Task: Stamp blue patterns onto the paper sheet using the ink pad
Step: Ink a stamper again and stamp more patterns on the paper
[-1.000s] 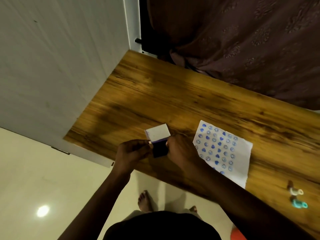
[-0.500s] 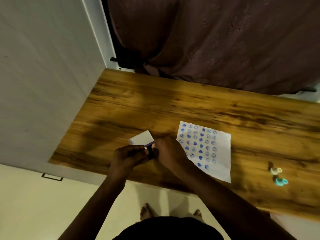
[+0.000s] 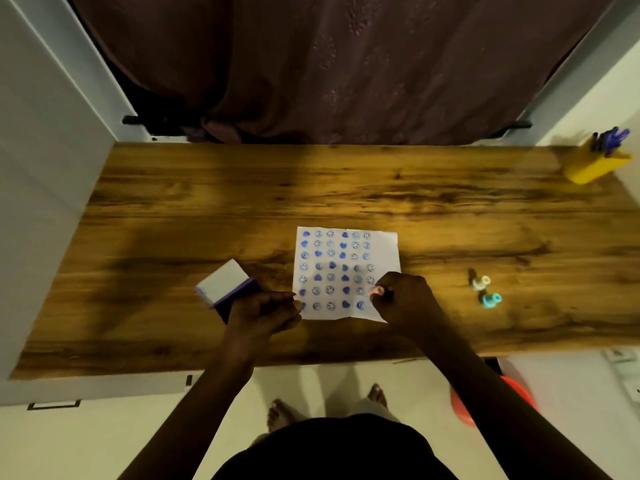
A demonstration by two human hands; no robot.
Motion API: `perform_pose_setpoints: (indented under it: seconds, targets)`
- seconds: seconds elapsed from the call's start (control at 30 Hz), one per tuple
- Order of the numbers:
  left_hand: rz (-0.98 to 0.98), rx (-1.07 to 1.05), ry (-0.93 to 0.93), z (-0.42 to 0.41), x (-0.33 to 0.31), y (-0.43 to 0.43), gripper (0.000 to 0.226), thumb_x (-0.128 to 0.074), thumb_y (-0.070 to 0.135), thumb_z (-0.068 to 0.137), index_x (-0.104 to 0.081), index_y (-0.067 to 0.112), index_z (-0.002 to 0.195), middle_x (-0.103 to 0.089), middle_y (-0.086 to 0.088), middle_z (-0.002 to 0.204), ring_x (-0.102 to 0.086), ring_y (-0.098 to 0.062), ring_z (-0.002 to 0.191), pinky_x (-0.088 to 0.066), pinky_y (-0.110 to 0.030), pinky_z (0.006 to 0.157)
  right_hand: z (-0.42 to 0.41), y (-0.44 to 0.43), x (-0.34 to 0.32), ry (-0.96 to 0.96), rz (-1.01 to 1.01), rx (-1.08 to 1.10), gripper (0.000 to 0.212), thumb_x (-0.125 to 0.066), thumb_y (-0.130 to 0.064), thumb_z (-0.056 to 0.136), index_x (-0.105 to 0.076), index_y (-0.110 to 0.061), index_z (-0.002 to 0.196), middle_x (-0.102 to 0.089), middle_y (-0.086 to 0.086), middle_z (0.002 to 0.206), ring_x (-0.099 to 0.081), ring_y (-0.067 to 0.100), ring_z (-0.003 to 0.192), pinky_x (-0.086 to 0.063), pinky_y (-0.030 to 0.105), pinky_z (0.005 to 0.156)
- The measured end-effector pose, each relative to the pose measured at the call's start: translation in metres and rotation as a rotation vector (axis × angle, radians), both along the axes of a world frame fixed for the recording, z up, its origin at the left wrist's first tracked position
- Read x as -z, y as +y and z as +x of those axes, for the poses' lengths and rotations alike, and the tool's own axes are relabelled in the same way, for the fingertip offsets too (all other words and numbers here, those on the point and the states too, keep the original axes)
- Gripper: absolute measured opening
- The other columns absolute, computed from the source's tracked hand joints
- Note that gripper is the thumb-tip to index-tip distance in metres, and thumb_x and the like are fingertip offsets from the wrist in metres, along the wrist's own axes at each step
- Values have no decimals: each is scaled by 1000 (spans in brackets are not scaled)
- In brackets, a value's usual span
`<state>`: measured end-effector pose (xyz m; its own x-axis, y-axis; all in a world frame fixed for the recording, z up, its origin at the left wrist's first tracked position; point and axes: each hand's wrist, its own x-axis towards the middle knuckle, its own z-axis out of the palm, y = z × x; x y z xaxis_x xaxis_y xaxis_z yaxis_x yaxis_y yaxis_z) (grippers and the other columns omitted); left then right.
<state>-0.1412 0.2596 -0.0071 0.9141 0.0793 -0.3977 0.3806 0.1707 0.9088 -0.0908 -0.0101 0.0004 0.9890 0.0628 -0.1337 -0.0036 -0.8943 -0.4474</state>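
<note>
My right hand (image 3: pixel 403 299) pinches a small pink stamp (image 3: pixel 376 290) over the paper sheet's (image 3: pixel 346 275) near right corner; its axis is unclear. My left hand (image 3: pixel 266 311), fingers curled shut, holds the open ink pad (image 3: pixel 227 287) just left of the sheet.

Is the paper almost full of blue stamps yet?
Nearly. The paper sheet already has six columns of blue hearts and smiley faces. The right hand holds a small pink stamp at the empty right strip, which is left to fill. The left hand steadies the open ink pad.
</note>
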Motion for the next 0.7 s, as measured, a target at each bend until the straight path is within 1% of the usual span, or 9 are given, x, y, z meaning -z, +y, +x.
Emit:
perform_pose_setpoints:
  seconds: [0.1, 0.17, 0.27, 0.33, 0.4, 0.47, 0.53, 0.63, 0.7]
  targets:
    - [7, 42, 42, 4, 3, -12, 18, -84, 7, 80, -80, 8, 97, -82, -12, 99, -79, -33, 92, -63, -50, 88, -5, -11, 7, 43, -44, 11, 14, -68, -25, 89, -72, -12, 89, -75, 6, 84, -69, 25, 76, -48, 29, 63]
    - [-1, 51, 65, 6, 4, -18, 20, -85, 9, 79, -80, 9, 99, -82, -11, 101, -79, -33, 94, -63, -49, 88, -7, -12, 10, 66, -54, 0, 13, -65, -26, 90, -71, -14, 91, -74, 4, 87, -69, 21, 78, -44, 25, 64]
    - [9, 75, 77, 9, 5, -23, 17, -86, 13, 79, -82, 14, 95, -82, -10, 99, -80, -31, 92, -65, -44, 84, -8, -9, 14, 94, -54, -38, 14, -65, -28, 92, -70, -16, 98, -73, 2, 94, -67, 16, 82, -45, 24, 69]
    - [8, 77, 84, 11, 6, -26, 16, -86, 14, 78, -82, 15, 93, -82, -12, 97, -80, -32, 91, -66, -39, 81, -8, -6, 15, 103, -53, -54, 16, -65, -29, 93, -70, -17, 103, -72, 1, 99, -66, 14, 86, -49, 25, 73]
    - [15, 71, 88, 13, 6, -28, 15, -87, 13, 78, -83, 14, 92, -82, -12, 94, -80, -32, 88, -66, -34, 77, -6, -4, 16, 113, -53, -66, 20, -64, -30, 93, -69, -17, 107, -72, 2, 103, -68, 17, 93, -55, 30, 81]
    - [17, 68, 87, 14, 7, -30, 17, -87, 12, 78, -82, 12, 94, -82, -12, 94, -80, -31, 87, -66, -34, 76, -5, -3, 17, 121, -83, -85, 25, -63, -32, 94, -69, -17, 113, -72, 3, 109, -68, 19, 98, -56, 32, 86]
    - [16, 65, 88, 15, 9, -31, 20, -87, 12, 78, -81, 10, 97, -82, -11, 96, -80, -31, 87, -66, -34, 75, -5, -4, 19, 134, -92, -80, 27, -63, -34, 94, -68, -17, 114, -73, 3, 112, -69, 19, 100, -57, 31, 88]
    - [15, 71, 92, 16, 10, -35, 22, -86, 11, 79, -79, 8, 100, -82, -8, 97, -80, -29, 88, -65, -31, 72, -5, -4, 23, 148, -85, -56, 26, -63, -34, 94, -69, -17, 112, -74, 3, 113, -70, 19, 99, -57, 29, 86]
    - [13, 75, 89, 17, 11, -38, 22, -85, 11, 80, -79, 8, 101, -82, -7, 99, -80, -29, 89, -65, -31, 72, -5, -5, 24, 160, -68, -38, 25, -64, -34, 95, -69, -16, 112, -73, 5, 114, -71, 21, 100, -60, 30, 86]
